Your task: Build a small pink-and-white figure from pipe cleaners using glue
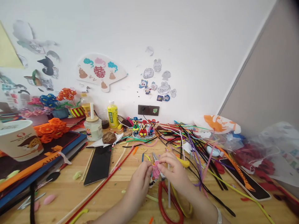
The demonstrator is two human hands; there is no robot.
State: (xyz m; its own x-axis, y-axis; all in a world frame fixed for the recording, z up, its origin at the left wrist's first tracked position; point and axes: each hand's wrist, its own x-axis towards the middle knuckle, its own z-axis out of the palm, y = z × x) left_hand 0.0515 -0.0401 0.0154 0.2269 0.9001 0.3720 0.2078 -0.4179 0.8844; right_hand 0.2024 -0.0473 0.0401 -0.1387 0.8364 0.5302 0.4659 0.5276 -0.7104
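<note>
A small pink twisted pipe cleaner piece is pinched between both hands at the middle of the table. My left hand is closed on its left side, thumb and fingers together. My right hand grips it from the right and above. Just under the pink piece shows a small white, black and coloured part, mostly hidden by my left hand. Red-handled scissors lie beneath my hands, blades pointing away. Beside my right hand is a yellow handle, its tool partly covered.
Loose pipe cleaners pile up at the right. Three small figures stand at the back. A black phone lies left, near a candle jar and a yellow bottle. A paper cup stands far left.
</note>
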